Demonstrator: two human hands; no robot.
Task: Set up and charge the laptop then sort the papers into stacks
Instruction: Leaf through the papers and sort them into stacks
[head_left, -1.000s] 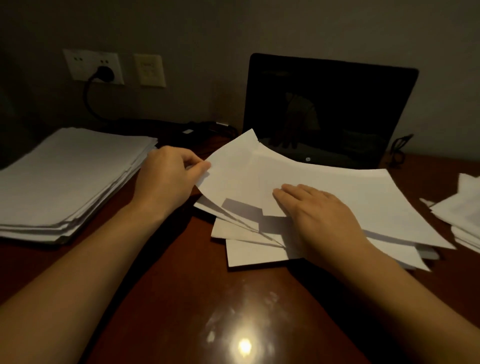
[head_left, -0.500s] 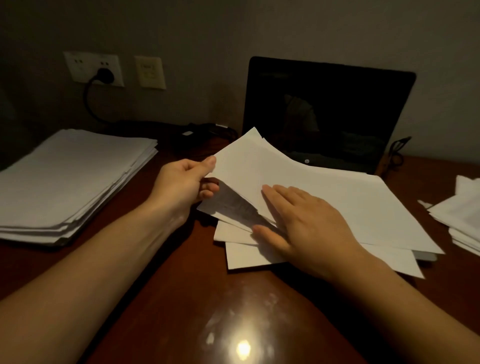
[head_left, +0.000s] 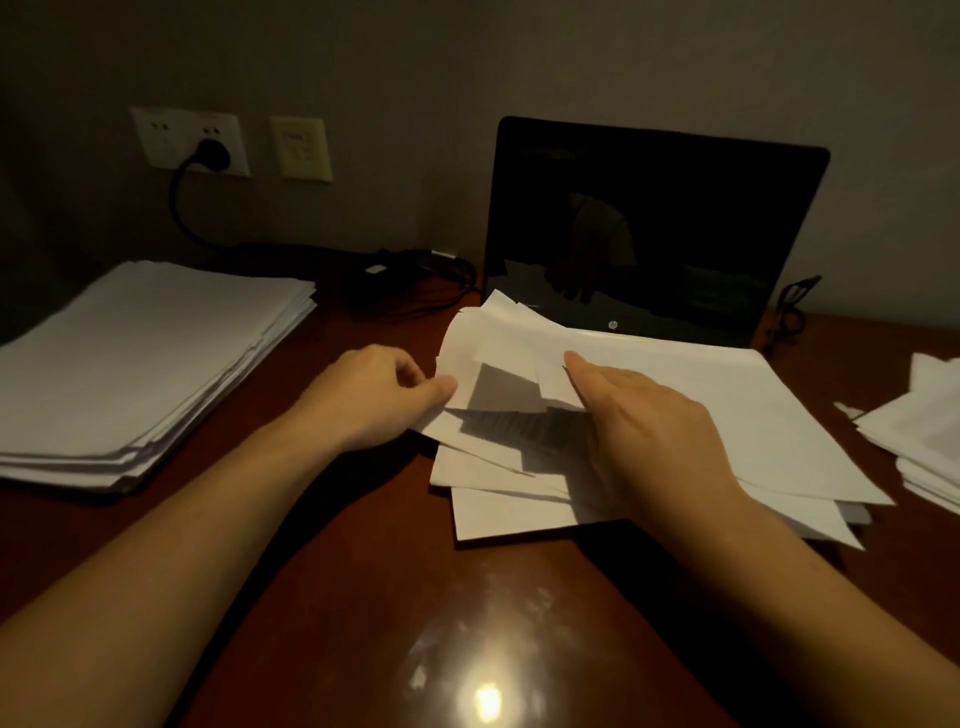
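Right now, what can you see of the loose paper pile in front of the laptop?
The paper pile is a loose, fanned heap of white sheets on the dark wooden desk, its far edge reaching the open laptop. Corners jut out unevenly at the near side. The left hand pinches the raised left edge of upper sheets; the right hand rests flat on top.

Reddish-brown glossy desk (head_left: 322, 597); grey wall (head_left: 467, 62) behind; beige wall plate (head_left: 301, 149) mounted there.

The scene is dim and slightly soft. A bright glare spot shines on the bench (head_left: 363, 597) at 6 o'clock; wide-angle bending shows at edges.
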